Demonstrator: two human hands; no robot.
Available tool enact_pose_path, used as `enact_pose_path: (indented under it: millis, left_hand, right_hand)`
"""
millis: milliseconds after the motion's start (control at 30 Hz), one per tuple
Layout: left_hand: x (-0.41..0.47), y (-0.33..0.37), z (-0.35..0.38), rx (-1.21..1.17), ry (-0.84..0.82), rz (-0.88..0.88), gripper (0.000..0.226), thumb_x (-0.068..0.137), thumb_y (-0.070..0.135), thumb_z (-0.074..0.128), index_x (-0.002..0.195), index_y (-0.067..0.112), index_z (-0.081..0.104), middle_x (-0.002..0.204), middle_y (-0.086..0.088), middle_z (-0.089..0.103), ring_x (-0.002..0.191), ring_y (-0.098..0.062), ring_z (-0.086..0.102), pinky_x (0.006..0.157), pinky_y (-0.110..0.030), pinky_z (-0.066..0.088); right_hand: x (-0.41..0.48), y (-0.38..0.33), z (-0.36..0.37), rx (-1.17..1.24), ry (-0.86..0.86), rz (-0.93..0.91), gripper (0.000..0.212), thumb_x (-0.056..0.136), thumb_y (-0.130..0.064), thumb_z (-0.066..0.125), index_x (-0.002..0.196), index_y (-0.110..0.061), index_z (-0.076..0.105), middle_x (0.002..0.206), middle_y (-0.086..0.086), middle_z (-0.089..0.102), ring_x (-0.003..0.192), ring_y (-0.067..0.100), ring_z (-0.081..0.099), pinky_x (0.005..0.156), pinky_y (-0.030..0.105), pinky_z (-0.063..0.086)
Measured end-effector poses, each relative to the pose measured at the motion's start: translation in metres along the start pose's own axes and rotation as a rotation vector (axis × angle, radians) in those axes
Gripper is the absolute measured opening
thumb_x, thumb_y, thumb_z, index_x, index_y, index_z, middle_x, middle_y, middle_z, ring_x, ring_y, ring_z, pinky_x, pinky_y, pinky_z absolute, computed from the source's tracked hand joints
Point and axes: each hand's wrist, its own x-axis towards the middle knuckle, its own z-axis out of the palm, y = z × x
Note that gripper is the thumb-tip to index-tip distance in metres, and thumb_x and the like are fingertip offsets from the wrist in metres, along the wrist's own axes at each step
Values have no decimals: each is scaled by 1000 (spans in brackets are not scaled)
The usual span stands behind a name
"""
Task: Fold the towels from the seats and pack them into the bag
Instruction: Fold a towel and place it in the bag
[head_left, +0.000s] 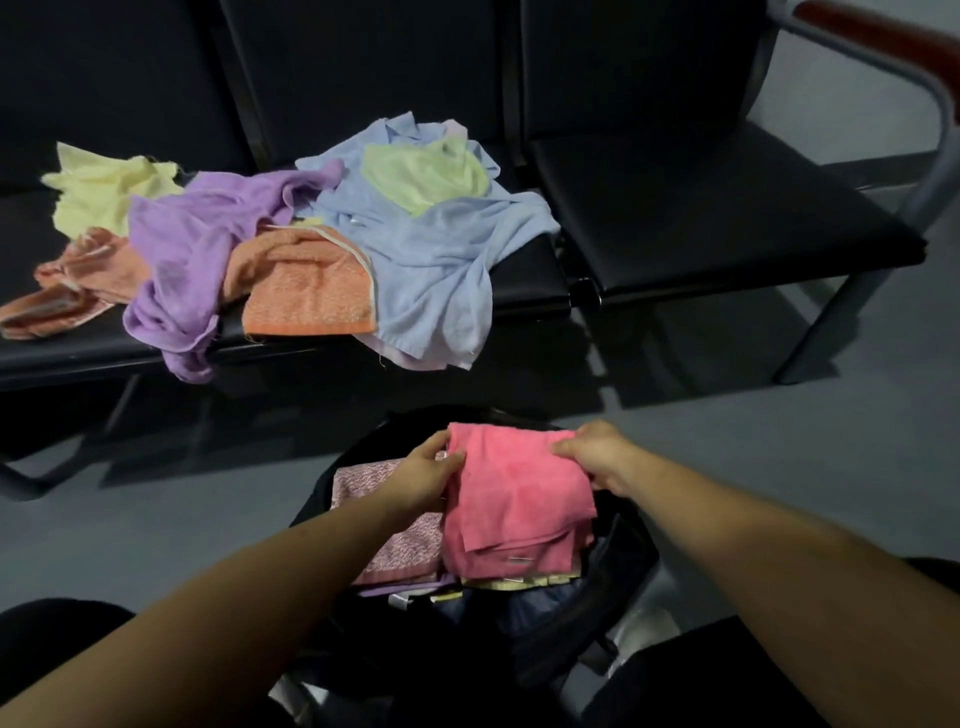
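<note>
Folded pink towel (514, 499) lies at the mouth of the open black bag (621, 543), beside a patterned towel (400, 545). Left grip (431, 478) pinches its left edge; right grip (592, 457) pinches its far right corner. Assessment: light, limp, and the layers may slide, so both edges need holding.

Waiting room: linked black seats (701, 208)

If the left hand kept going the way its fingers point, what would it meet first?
The pink towel, whose left edge the left hand grips over the bag. Past it, probably the right hand on the far edge, though depth is unclear.
</note>
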Motion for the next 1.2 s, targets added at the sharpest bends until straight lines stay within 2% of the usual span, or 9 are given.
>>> enact_pose_path:
  millis: [100,233,333,433,467,600,700,1000,1200]
  left_hand:
    - [11,-7,0,55,-59,-115,29,101,18,57,125,34,55,120,-11,65,103,-26,61,92,-45,53]
    - [23,-14,-9,429,-9,-227,60,98,24,60,150,11,34,138,-15,52,108,-26,53,79,-33,45]
    - [27,-3,-17,477,87,-147,44,97,24,63,135,5,50,119,-17,59,97,-26,57,71,-29,47]
    - [30,26,-30,372,148,-28,6,96,13,60,97,8,62,90,-14,58,82,-24,55,63,-28,46]
    - [31,38,-36,351,161,0,8,95,11,59,89,8,63,87,-14,60,79,-23,56,65,-30,47]
    - [22,92,-70,410,201,160,13,92,15,63,86,6,70,75,-7,67,65,-18,60,67,-33,50]
    - [11,135,-104,386,239,248,13,95,13,61,85,12,68,83,-8,72,76,-21,66,77,-33,54]
    - [15,167,-223,520,743,292,15,89,14,61,103,13,65,96,-10,67,86,-30,61,73,-31,43]
    - [24,124,-269,535,1068,141,57,91,27,67,140,6,47,135,-31,44,127,-45,41,107,-47,33]
  right_hand:
    - [8,7,9,-81,31,13,21,90,-14,71,79,-12,53,71,9,52,63,22,52,59,29,43]
    - [12,2,8,-256,66,53,22,90,-21,71,103,-5,65,110,17,68,104,32,66,88,36,51]
    - [12,-14,6,-267,83,20,15,90,-20,67,84,-11,57,103,15,66,97,30,65,79,33,49]
    - [10,-46,13,-225,98,-68,10,85,-17,67,86,-8,62,78,10,61,64,23,58,53,25,42]
    - [9,-59,16,-200,96,-110,10,85,-17,66,86,-7,64,74,9,59,61,22,55,51,24,40]
    - [-7,-124,31,-20,30,-245,13,86,-13,64,93,-4,69,80,12,61,75,25,60,65,33,45]
    - [-15,-170,37,-2,31,-403,8,83,-5,56,87,-11,60,80,14,56,73,23,55,65,36,45]
    - [-11,-268,78,-221,3,-636,42,89,-16,68,128,-10,54,104,3,60,77,14,60,62,24,45]
    - [1,-301,135,-340,10,-725,35,91,-22,66,123,-9,56,116,7,62,95,22,58,76,27,41]
